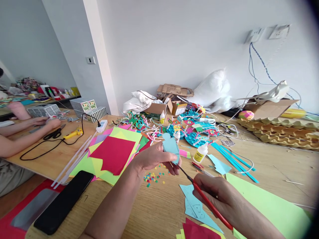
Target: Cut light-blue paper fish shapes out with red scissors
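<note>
My left hand (159, 156) pinches a light-blue paper cutout (170, 146) with a wavy, rounded edge, the thumb lying across its lower part. In my right hand (219, 192) are red-handled scissors (209, 204). Their dark blades point up and left, with the tips at the cutout's lower edge beside my left fingers. Whether the blades are parted is too small to tell. Below the hands lie light-blue paper scraps (193, 207) with pencil drawing on them. Small coloured paper dots (151, 178) are scattered under my left wrist.
Coloured paper sheets (113, 154) are stacked at left, near a black phone (66, 200). A glue bottle (200, 152) stands beyond my right hand, by blue paper strips (235, 161). Egg trays (279, 134) lie at right. Another person's hands (51, 122) work at far left, near a yellow glue gun (73, 133).
</note>
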A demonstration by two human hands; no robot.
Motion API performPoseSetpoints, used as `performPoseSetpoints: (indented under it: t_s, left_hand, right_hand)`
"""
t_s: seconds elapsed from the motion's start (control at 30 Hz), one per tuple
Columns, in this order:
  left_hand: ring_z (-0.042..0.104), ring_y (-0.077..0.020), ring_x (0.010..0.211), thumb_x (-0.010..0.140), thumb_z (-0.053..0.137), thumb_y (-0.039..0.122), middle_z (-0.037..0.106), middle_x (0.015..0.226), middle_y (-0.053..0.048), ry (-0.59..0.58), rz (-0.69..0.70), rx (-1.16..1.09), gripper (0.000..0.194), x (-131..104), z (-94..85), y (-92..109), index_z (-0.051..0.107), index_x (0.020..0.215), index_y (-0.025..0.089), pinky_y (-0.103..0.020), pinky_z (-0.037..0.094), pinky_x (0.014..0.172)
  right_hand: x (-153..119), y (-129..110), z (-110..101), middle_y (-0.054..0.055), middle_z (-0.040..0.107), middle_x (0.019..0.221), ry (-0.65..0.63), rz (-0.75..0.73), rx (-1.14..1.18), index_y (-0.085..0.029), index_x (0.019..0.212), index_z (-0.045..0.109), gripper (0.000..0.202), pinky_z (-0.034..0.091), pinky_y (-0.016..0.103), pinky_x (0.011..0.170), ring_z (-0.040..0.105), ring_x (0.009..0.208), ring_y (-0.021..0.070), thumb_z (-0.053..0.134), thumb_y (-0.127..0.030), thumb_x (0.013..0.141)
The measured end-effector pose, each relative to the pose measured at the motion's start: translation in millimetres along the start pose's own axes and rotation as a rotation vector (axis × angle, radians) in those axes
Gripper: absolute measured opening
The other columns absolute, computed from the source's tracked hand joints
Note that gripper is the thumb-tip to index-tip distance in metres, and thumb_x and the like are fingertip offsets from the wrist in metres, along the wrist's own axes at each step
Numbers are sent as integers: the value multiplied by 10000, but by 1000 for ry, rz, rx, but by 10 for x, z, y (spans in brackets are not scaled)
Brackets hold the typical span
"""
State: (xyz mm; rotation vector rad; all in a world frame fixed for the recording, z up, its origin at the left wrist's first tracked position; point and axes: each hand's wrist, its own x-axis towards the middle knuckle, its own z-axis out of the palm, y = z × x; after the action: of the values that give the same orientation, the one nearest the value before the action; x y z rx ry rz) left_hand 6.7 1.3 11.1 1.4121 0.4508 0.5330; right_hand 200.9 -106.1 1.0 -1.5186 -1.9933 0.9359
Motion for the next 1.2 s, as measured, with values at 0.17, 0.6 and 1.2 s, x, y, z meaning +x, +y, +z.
performPoseSetpoints:
  t_s: [0.17,0.6,1.2]
  left_hand:
    - [592,-106,555,709,560,285,596,616,-14,174,122,38,182,-1,49,27,593,635,123,-202,461,515]
    - [489,-102,591,798,486,246,493,576,24,221,214,283,213,32,380,-17,483,599,171,-224,400,591]
    - [408,-101,578,776,473,245,408,578,40,188,150,350,201,40,430,-15,407,595,191,-228,345,556]
  right_hand:
    - [52,104,-30,-49,436,547,64,-7,284,-200,622,484,327,278,222,433,352,481,103,602,-435,814]
    - [146,-136,250,2,684,763,570,-63,900,-219,825,574,264,429,239,510,519,553,124,773,-296,669]
    - [190,-85,250,-27,619,633,619,-51,764,-214,746,534,194,407,213,444,480,484,102,704,-271,672]
